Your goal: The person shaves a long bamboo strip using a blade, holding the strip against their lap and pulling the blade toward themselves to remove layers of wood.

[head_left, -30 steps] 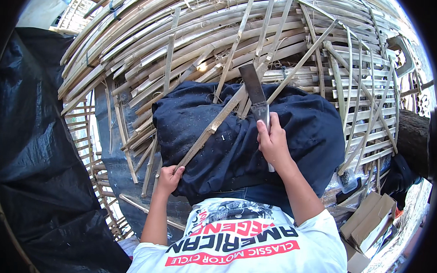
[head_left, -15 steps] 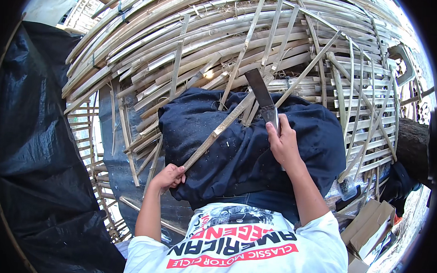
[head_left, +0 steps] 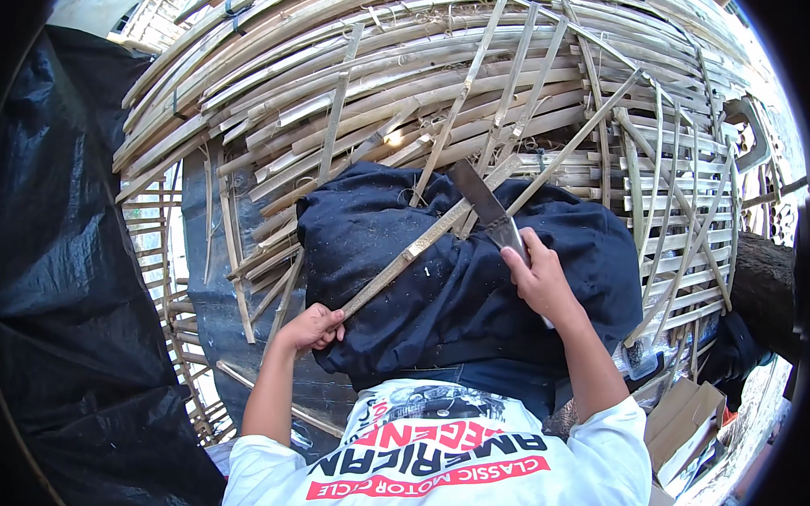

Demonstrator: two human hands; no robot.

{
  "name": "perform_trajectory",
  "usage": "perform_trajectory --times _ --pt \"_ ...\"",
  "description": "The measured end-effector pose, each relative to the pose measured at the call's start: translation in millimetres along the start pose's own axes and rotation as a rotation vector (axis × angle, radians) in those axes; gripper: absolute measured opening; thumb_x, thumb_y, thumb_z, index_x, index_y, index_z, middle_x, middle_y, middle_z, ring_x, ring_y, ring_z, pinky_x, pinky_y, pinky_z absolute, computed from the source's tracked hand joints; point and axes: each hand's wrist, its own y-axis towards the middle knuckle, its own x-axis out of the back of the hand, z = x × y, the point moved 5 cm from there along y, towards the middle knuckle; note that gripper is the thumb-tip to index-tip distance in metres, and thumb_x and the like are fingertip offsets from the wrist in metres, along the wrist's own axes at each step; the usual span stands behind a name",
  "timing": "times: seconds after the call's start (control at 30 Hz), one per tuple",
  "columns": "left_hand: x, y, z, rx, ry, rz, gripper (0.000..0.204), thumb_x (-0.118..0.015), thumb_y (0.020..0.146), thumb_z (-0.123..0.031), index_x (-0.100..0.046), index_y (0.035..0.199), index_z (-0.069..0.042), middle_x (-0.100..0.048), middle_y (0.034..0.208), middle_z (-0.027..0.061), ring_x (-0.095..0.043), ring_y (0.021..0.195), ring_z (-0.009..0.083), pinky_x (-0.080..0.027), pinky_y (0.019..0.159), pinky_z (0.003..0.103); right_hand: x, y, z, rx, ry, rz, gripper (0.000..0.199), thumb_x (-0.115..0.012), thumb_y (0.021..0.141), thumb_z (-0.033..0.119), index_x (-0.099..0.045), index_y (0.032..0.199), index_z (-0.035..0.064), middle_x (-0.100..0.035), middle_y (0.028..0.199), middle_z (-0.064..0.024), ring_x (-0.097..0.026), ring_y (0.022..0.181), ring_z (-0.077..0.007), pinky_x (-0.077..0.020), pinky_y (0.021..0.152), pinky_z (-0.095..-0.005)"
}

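Left hand: here it is, left of centre and a little low in the frame, the left hand (head_left: 313,327) with fingers curled in and thumb pressed on top, grasping the lower end of a bamboo strip (head_left: 395,268)

Bamboo strip: a pale, narrow length running on a slant from that grip up towards the upper middle of the frame, with a raised joint about halfway along, lying over the dark cloth (head_left: 357,229)

Right hand: over to the right of centre, the right hand (head_left: 547,280) has its fingers wrapped around the handle of a broad knife (head_left: 480,198), thumb laid along it

Knife: dark, wide blade tilted up and to the left, passing in front of the strip near mid-frame (whether the edge actually touches the strip, I cannot tell)

Dark cloth: bunched in folds across the middle, sprinkled with pale specks, right above the white printed shirt (head_left: 345,443) at the bottom of the frame

Bamboo pile: a big bank of split lengths (head_left: 312,98) fills the upper part, several loose strips leaning across it

Edges: a black sheet (head_left: 75,241) hangs down the left side, an open cardboard box (head_left: 685,414) sits lower right, and a thick dark log (head_left: 761,274) shows at the right
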Motion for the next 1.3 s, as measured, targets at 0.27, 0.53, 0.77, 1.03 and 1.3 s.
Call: perform_trajectory --times 0.27,0.53,0.77,1.03,1.3 --pt "0 3 1 -0.008 -0.032 0.026 0.067 -0.064 0.085 -0.063 -0.057 0.070 0.002 -0.037 0.047 -0.0036 -0.027 0.037 0.0071 -0.020 0.039 0.026 -13 -5 -2 -0.120 0.052 0.115 0.027 -0.058 0.097 0.027 -0.053 0.105 0.0014 -0.058 0.063 -0.0171 -0.061 0.056 -0.0260 -0.0479 0.060 -0.0410" --pt "-1 4 8 -0.016 -0.072 0.037 0.061 -0.060 0.093 -0.056 -0.056 0.074 0.002 -0.035 0.047 -0.0041 -0.026 0.036 0.0062 -0.020 0.037 0.025 -28 -14 -7 -0.057 -0.021 0.106 0.030 -0.057 0.098 0.029 -0.049 0.108 0.0028 -0.059 0.063 -0.0160 -0.064 0.058 -0.0261 -0.0491 0.060 -0.0382" --pt "-5 7 6 -0.036 -0.082 0.037 0.068 -0.061 0.086 -0.065 -0.055 0.070 0.000 -0.036 0.046 -0.0032 -0.028 0.036 0.0078 -0.021 0.037 0.027 -36 -17 -5 0.076 -0.234 -0.003 0.029 -0.058 0.098 0.025 -0.047 0.105 -0.0012 -0.058 0.068 -0.0230 -0.057 0.053 -0.0362 -0.0449 0.053 -0.0408" --pt "-5 6 7 -0.055 -0.096 0.013 0.065 -0.060 0.090 -0.061 -0.057 0.075 0.002 -0.036 0.046 -0.0036 -0.027 0.036 0.0067 -0.021 0.037 0.025 -38 -10 10 -0.038 -0.297 0.114 0.036 -0.057 0.097 0.033 -0.048 0.112 0.0018 -0.063 0.075 -0.0288 -0.062 0.077 -0.0505 -0.0493 0.072 -0.0489" --pt "-9 4 6 -0.079 -0.122 -0.031 0.066 -0.059 0.090 -0.061 -0.058 0.074 0.002 -0.038 0.047 -0.0032 -0.028 0.036 0.0064 -0.022 0.037 0.025 -42 3 22 0.009 -0.304 0.142 0.037 -0.058 0.096 0.035 -0.046 0.108 0.0026 -0.065 0.076 -0.0255 -0.067 0.073 -0.0419 -0.0504 0.068 -0.0441"
